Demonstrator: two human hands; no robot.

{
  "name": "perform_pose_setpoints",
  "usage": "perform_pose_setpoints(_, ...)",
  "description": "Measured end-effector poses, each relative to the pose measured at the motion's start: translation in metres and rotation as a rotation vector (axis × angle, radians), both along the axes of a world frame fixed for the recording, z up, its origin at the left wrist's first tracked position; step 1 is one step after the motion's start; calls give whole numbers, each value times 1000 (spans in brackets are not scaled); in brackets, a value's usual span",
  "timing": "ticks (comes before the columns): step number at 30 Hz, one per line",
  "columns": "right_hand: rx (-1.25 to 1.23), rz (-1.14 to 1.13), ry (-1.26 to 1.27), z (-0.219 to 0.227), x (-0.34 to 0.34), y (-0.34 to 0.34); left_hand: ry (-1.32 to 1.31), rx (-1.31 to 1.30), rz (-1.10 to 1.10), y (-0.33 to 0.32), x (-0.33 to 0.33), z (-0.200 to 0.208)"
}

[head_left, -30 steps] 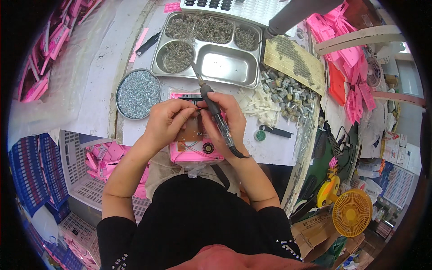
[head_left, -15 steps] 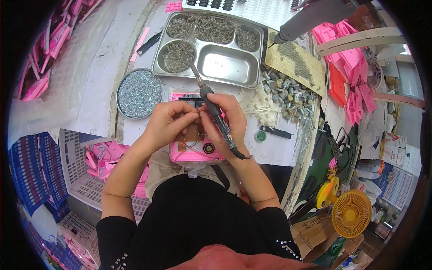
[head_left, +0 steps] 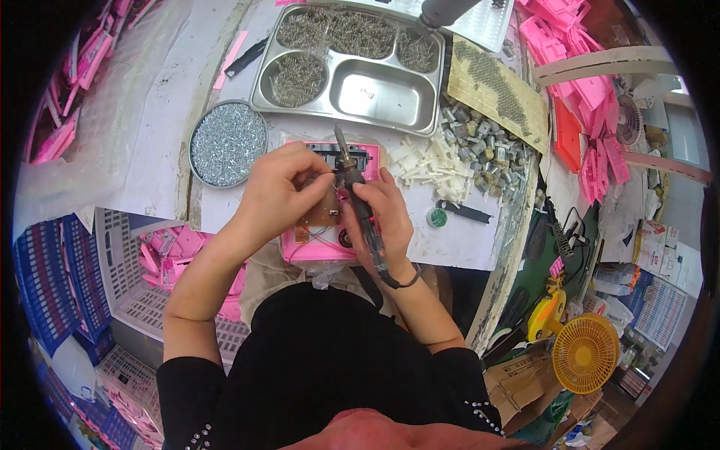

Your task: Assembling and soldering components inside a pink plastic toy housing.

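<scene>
A pink plastic housing [head_left: 298, 251] lies in front of me on the bench. In it are a brown circuit board [head_left: 324, 214], thin wires and a black strip-like part [head_left: 363, 159] near its far edge. My right hand [head_left: 388, 217] is closed round a soldering iron [head_left: 360, 196], whose tip points away from me over the far side of the housing. My left hand [head_left: 279, 191] hovers over the housing's left side, thumb and forefinger pinched together close to the iron. What the pinch holds is too small to make out.
Beyond the housing stands a steel compartment tray [head_left: 352, 124] of springs. A round tin [head_left: 196, 161] of small screws is at left. White plastic pieces [head_left: 429, 169], small metal motors [head_left: 487, 154] and a green-filled little pot [head_left: 436, 218] lie at right. A dark tool [head_left: 442, 11] hangs above.
The soldering iron's tip has moved nearer me, from the tray's edge to above the housing. My left hand has shifted slightly away from me, uncovering less of the board's left side.
</scene>
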State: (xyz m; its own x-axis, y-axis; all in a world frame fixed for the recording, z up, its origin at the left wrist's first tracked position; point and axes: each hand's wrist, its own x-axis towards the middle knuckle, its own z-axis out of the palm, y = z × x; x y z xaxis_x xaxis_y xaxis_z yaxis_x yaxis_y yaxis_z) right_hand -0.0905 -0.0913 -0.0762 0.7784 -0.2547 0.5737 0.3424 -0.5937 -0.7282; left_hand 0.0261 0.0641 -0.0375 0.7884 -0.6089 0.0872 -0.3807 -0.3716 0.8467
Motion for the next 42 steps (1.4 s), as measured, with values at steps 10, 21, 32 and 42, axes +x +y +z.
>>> perform_pose_setpoints(10, 402, 21, -9, 14, -22, -39, -107, 82, 29, -8, -12, -14)
perform_pose_setpoints(21, 144, 236, 54, 15, -34, -57, -107, 100, 29, -8, -9, -17)
perform_pose_setpoints(32, 53, 237, 42, 14, -24, -52, -115, 111, 43, -8, -8, -17)
perform_pose_setpoints(42, -13, 253, -2, 16, -18, -53, -103, 92, 52, -8, -8, -17)
